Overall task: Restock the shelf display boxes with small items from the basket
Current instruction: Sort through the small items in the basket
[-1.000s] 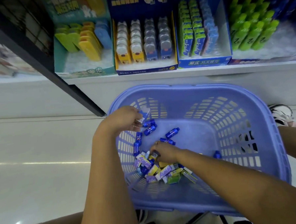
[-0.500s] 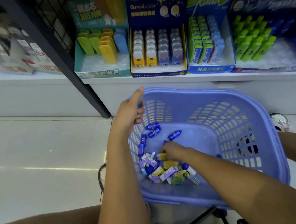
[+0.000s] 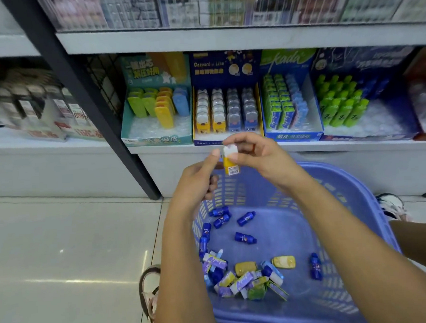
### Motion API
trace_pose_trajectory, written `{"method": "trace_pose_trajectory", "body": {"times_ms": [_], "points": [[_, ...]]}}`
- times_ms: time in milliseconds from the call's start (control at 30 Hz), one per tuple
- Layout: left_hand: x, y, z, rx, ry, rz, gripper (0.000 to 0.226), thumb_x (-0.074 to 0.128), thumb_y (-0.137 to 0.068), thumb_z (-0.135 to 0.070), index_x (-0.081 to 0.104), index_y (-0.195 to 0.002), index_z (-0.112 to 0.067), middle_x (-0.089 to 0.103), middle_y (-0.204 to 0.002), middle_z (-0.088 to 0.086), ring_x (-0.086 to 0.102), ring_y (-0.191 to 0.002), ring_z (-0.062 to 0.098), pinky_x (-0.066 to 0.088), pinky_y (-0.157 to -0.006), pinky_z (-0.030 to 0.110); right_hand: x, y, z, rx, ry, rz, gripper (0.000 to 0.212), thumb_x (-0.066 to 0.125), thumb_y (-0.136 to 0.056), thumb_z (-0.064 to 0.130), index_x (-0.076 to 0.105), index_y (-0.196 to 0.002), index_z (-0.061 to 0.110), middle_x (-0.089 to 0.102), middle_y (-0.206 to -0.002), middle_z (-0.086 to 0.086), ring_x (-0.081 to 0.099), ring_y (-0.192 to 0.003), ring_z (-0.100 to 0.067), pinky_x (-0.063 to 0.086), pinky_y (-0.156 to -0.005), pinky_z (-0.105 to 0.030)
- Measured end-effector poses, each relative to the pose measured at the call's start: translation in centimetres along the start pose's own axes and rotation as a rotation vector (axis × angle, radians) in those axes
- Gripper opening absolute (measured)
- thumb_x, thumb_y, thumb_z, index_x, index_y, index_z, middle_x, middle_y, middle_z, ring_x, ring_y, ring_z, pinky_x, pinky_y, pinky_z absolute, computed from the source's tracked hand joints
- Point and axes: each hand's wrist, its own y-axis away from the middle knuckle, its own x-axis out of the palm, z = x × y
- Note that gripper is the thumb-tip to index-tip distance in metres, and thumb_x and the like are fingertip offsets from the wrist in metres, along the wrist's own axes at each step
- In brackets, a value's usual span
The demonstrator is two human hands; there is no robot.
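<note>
While the right hand (image 3: 263,158) pinches the yellow-and-white plastic piece (image 3: 229,160) below the navy cardboard display box (image 3: 217,72), left hand (image 3: 198,186) grip unclear, slot it in upright.

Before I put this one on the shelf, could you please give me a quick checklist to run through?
1. Grip on the yellow item by the right hand: ok, pinched.
2. Matching blue box located: ok, straight ahead, same yellow pieces inside.
3. Free slot in its yellow rows: cannot tell.
4. Whether the left hand is empty: cannot tell, fingers curled.
5. Way to the box clear: ok.
</note>
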Motion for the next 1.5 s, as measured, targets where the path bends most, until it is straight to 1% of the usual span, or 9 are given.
{"method": "trace_pose_trajectory", "body": {"times_ms": [167,233,400,567,800,1067,1200,1333,1500], "points": [[0.4,0.5,-0.7,-0.07,0.404,0.276,0.054,0.06,-0.073,-0.058,0.064,-0.094,-0.009,0.033,-0.054,-0.007,0.026,-0.042,0.003,0.022,-0.033,0.013,0.1,-1.0,1.9,0.009,-0.165,0.068,0.026,0.061,-0.083,0.011,0.062,-0.109,0.016,0.061,-0.089,-0.012,0.05,-0.078,-0.028,0.04,-0.071,-0.036],[0.7,0.4,-0.9,0.007,0.409,0.187,0.045,0.065,-0.071,-0.051,0.058,-0.089,-0.01,0.034,-0.054,-0.007,0.027,-0.044,0.004,0.022,-0.035,0.013,0.1,-1.4,2.1,-0.001,-0.112,0.043,0.027,0.06,-0.086,0.01,0.061,-0.113,0.014,0.06,-0.09,-0.009,0.057,-0.073,-0.021,0.046,-0.066,-0.024],[1.1,-0.6,-1.1,0.222,0.14,-0.188,0.022,0.072,-0.082,-0.031,0.064,-0.085,-0.011,0.039,-0.056,-0.007,0.032,-0.048,0.007,0.03,-0.04,0.017,1.0,-2.5,2.0,0.006,0.062,-0.218,0.027,0.07,-0.081,0.008,0.065,-0.107,0.014,0.064,-0.083,0.0,0.066,-0.076,-0.014,0.056,-0.075,-0.024],[0.5,-1.0,-0.7,0.139,0.282,-0.288,0.026,0.057,-0.092,-0.035,0.058,-0.089,-0.009,0.042,-0.057,-0.004,0.035,-0.044,0.005,0.03,-0.038,0.018,1.6,-5.0,2.2,-0.131,0.424,-0.36,0.018,0.068,-0.083,0.014,0.063,-0.097,0.023,0.064,-0.087,0.008,0.064,-0.074,-0.007,0.053,-0.071,-0.019],[-2.0,-0.7,-0.5,0.094,0.405,-0.177,0.063,0.026,-0.094,-0.062,0.067,-0.103,-0.014,0.046,-0.053,-0.003,0.031,-0.04,0.006,0.022,-0.036,0.018,2.5,-8.0,0.6,-0.262,0.862,-0.239,0.023,0.062,-0.087,0.006,0.059,-0.109,0.014,0.061,-0.096,-0.007,0.061,-0.088,-0.021,0.052,-0.082,-0.041],[-2.4,-1.1,-0.1,0.044,0.502,-0.1,0.074,0.022,-0.095,-0.061,0.077,-0.085,-0.013,0.052,-0.053,0.001,0.03,-0.034,0.006,0.022,-0.032,0.017,2.4,-8.9,0.5,-0.327,1.007,-0.251,0.014,0.068,-0.082,0.01,0.067,-0.095,0.008,0.051,-0.102,-0.007,0.054,-0.084,-0.019,0.042,-0.073,-0.028],[-2.0,-1.0,-0.4,0.034,0.512,-0.063,0.074,0.023,-0.096,-0.058,0.077,-0.077,-0.012,0.052,-0.052,0.0,0.029,-0.033,0.006,0.022,-0.03,0.017,2.2,-9.3,2.1,-0.264,1.105,-0.195,0.019,0.069,-0.082,0.016,0.07,-0.099,0.006,0.05,-0.109,-0.01,0.053,-0.093,-0.023,0.041,-0.08,-0.028],[-1.1,-0.7,-1.1,0.049,0.463,-0.077,0.068,0.029,-0.095,-0.06,0.067,-0.073,-0.009,0.047,-0.05,0.001,0.027,-0.034,0.008,0.019,-0.032,0.017,2.8,-6.7,3.5,-0.183,0.816,-0.111,0.03,0.067,-0.084,0.032,0.064,-0.112,0.023,0.052,-0.112,0.003,0.053,-0.08,-0.01,0.039,-0.072,-0.012],[0.4,-0.6,-2.3,0.038,0.298,-0.023,0.069,0.032,-0.093,-0.063,0.064,-0.083,-0.003,0.048,-0.049,0.006,0.031,-0.036,0.012,0.021,-0.035,0.019,2.5,-1.9,3.5,-0.093,0.416,0.04,0.028,0.074,-0.078,0.014,0.064,-0.1,0.029,0.067,-0.099,0.007,0.064,-0.091,-0.007,0.053,-0.08,-0.022]]}}
